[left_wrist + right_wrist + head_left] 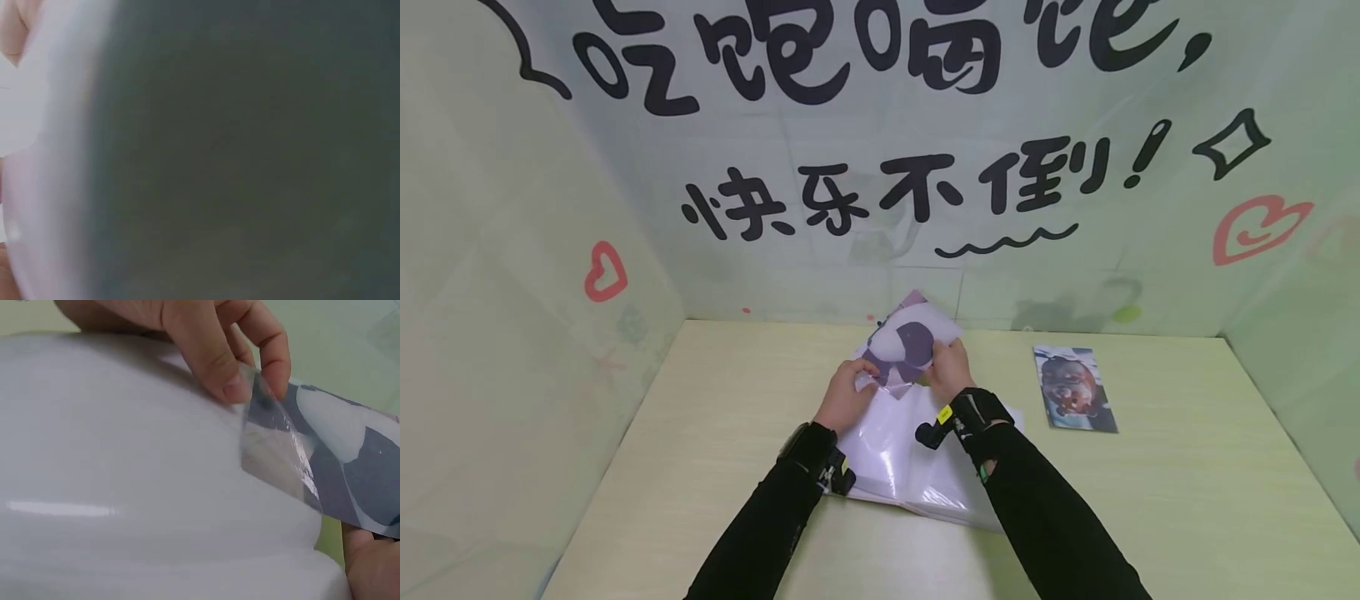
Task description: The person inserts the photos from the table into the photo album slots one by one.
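In the head view both hands meet at a picture card (901,342) with a purple-grey and white pattern, held tilted over the far part of an open album (880,450). Clear plastic film (278,456) juts past the card's near end in the right wrist view. My left hand (850,396) pinches a corner of that film between thumb and fingers. At the card's right edge, my right hand (951,371) grips it, with some fingers hidden behind. A dark blur covers most of the left wrist view, with bits of fingers (12,28) at its left edge.
Right of the album, a second picture card (1075,389) showing a brown animal lies flat on the pale wooden table (1187,467). The album's glossy white pages bulge up beneath the wrists. A printed cloth backdrop (820,283) rises behind the table and along both sides.
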Action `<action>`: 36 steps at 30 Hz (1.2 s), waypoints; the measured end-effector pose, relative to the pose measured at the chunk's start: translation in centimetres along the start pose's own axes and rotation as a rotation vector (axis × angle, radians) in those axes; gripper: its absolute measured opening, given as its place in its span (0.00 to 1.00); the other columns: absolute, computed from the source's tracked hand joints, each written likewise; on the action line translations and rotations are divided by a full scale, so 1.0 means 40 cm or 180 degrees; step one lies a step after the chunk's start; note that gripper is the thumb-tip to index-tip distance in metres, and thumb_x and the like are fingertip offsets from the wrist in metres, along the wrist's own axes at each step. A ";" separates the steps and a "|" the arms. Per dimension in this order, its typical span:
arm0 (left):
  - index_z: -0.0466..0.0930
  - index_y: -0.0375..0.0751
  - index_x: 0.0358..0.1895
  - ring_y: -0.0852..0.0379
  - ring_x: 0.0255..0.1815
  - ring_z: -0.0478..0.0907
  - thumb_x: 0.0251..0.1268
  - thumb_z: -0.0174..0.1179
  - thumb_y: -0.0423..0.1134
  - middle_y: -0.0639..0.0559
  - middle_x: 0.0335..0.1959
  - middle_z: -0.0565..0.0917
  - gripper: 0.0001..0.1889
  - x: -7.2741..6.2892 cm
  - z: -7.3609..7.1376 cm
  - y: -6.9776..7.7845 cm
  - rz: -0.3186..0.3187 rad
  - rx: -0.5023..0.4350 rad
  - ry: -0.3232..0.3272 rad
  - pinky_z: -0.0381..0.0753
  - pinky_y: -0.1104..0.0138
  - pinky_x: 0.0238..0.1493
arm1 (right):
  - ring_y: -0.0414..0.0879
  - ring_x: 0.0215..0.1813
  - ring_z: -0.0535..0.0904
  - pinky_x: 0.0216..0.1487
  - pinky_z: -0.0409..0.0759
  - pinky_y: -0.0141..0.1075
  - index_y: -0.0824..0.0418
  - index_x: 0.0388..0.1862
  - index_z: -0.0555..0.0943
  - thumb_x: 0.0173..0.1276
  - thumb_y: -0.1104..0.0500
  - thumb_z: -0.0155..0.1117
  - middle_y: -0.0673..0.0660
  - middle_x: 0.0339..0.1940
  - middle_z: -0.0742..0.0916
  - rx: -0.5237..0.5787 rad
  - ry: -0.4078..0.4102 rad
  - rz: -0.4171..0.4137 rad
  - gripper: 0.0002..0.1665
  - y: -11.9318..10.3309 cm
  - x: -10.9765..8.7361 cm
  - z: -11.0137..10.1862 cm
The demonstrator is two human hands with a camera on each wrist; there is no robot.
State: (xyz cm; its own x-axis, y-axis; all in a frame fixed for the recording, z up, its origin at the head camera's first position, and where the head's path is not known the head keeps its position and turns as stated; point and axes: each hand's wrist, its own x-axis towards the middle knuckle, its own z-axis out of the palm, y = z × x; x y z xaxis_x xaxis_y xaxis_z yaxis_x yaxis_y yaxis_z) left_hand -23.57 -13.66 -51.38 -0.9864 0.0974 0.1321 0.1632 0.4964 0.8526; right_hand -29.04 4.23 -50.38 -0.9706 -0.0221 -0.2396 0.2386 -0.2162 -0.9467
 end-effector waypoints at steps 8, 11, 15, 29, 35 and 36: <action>0.57 0.41 0.67 0.41 0.62 0.64 0.56 0.59 0.29 0.36 0.62 0.67 0.34 0.003 -0.007 -0.008 -0.0265 -0.0105 0.0051 0.62 0.52 0.60 | 0.46 0.44 0.72 0.40 0.75 0.33 0.61 0.65 0.57 0.71 0.65 0.45 0.60 0.55 0.71 -0.0439 -0.0138 0.0078 0.25 -0.001 0.008 0.000; 0.47 0.45 0.71 0.40 0.56 0.68 0.56 0.60 0.31 0.33 0.57 0.70 0.41 0.005 -0.010 -0.009 -0.0442 -0.0185 0.0058 0.67 0.51 0.54 | 0.50 0.51 0.74 0.48 0.75 0.37 0.57 0.66 0.57 0.69 0.66 0.50 0.61 0.58 0.72 -0.0771 -0.0345 0.0060 0.28 -0.001 0.006 -0.002; 0.36 0.45 0.72 0.40 0.52 0.71 0.59 0.58 0.34 0.31 0.54 0.70 0.45 0.004 -0.018 -0.009 -0.0817 -0.0480 0.0001 0.69 0.52 0.52 | 0.53 0.49 0.77 0.45 0.78 0.40 0.57 0.65 0.58 0.69 0.67 0.49 0.63 0.53 0.75 -0.1164 -0.0491 -0.0032 0.27 -0.003 0.006 -0.009; 0.76 0.30 0.51 0.48 0.42 0.77 0.64 0.55 0.39 0.39 0.46 0.79 0.17 -0.011 -0.026 -0.004 -0.1575 -0.0785 0.0036 0.74 0.57 0.46 | 0.51 0.46 0.72 0.42 0.75 0.40 0.64 0.63 0.58 0.72 0.65 0.43 0.62 0.50 0.71 -0.1802 -0.0429 -0.0124 0.21 0.009 0.053 -0.042; 0.76 0.31 0.50 0.49 0.38 0.77 0.64 0.55 0.40 0.40 0.43 0.79 0.17 -0.010 -0.022 -0.001 -0.1703 -0.0896 0.0069 0.76 0.56 0.42 | 0.52 0.58 0.65 0.55 0.66 0.44 0.64 0.66 0.55 0.73 0.63 0.42 0.63 0.62 0.68 -0.2071 -0.0367 -0.0280 0.24 -0.002 0.050 -0.038; 0.76 0.31 0.50 0.49 0.38 0.77 0.64 0.55 0.40 0.40 0.43 0.79 0.17 -0.010 -0.021 -0.001 -0.1712 -0.0901 0.0074 0.76 0.56 0.42 | 0.52 0.61 0.64 0.57 0.65 0.45 0.64 0.66 0.55 0.72 0.63 0.42 0.63 0.63 0.67 -0.2090 -0.0356 -0.0298 0.25 -0.005 0.048 -0.037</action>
State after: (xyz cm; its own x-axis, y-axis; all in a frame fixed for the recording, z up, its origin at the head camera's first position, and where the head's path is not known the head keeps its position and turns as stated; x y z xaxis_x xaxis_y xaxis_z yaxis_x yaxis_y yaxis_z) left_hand -23.21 -14.44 -51.05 -0.9299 -0.1240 -0.3463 -0.3662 0.2217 0.9037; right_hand -30.91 5.66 -50.97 -0.9771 -0.1408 -0.1598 0.0882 0.4155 -0.9053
